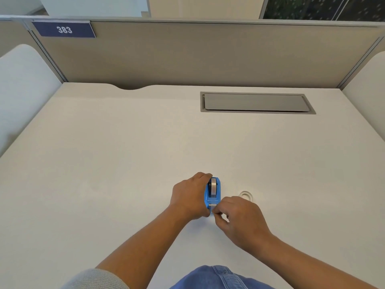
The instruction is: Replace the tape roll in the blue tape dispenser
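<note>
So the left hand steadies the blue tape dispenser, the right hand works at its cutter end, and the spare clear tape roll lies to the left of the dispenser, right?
Not quite. The head view shows the clear tape roll on the white desk to the right of the blue plastic tape dispenser, beyond the right hand. The left hand steadies it as stated.

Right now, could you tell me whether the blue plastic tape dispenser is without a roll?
No, a roll of tape sits in the blue plastic tape dispenser, which the left hand grips from the side.

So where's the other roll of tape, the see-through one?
In the head view the clear tape roll lies flat on the white desk, just right of the blue tape dispenser and right behind the right hand.
</note>
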Tool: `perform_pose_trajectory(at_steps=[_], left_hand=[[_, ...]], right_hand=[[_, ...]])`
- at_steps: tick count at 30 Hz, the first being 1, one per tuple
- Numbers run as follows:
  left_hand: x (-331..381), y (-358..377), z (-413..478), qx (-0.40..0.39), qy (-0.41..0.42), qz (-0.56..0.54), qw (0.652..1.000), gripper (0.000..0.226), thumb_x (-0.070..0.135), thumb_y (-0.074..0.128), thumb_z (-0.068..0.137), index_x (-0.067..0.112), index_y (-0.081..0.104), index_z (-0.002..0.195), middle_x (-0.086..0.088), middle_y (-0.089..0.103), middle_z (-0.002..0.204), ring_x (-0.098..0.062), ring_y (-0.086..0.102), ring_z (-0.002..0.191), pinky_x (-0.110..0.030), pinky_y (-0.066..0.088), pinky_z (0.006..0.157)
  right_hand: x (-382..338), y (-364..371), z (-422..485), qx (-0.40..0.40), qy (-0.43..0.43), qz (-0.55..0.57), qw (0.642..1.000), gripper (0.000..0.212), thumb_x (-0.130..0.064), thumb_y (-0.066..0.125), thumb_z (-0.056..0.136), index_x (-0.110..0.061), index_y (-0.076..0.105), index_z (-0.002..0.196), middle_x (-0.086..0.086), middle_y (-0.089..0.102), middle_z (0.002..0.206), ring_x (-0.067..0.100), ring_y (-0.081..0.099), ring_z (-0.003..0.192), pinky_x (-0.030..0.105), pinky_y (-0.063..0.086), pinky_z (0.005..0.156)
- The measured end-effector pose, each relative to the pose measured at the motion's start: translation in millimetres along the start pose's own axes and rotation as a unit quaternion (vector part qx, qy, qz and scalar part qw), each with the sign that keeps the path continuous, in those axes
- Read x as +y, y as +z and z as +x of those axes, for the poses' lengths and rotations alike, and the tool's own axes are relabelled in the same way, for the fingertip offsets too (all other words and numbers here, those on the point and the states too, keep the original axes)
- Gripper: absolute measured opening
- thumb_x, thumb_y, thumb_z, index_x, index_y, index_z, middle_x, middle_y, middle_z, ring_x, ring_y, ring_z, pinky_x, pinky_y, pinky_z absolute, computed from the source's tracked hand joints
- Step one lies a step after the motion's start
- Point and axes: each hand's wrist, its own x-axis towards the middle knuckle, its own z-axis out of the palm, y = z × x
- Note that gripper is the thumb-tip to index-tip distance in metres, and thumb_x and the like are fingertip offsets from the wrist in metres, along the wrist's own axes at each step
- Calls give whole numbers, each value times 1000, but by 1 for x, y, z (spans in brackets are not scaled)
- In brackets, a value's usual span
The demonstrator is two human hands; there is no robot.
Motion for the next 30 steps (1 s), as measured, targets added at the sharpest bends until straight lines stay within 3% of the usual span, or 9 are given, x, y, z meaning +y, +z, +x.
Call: perform_pose_trajectory(at_steps=[12,19,30], left_hand=[[-2,-3,1,-6,12,10,1000,93,44,82,60,29,35,139,10,52,133,-18,61,108,-32,51,81],[-4,-1,-2,1,13,3,1000,95,44,82,61,30,32,141,11,52,136,-16,60,111,-32,52,83],[-5,1,-2,1,10,0,1000,98,43,82,61,29,30,144,12,49,140,-16,58,116,-32,52,87]], right_hand=[[12,25,-16,10,-17,-13,1000,8,-24,80,73,-25,72,74,-10,69,67,11,60,56,25,46,43],[19,29,-14,6,-41,-34,999,12,-24,85,69,-22,75,75,-7,71,65,9,61,53,14,38,49],[33,54,-6,8,-119,-107,987,7,-17,75,76,-16,69,74,0,65,62,16,55,48,28,45,38]])
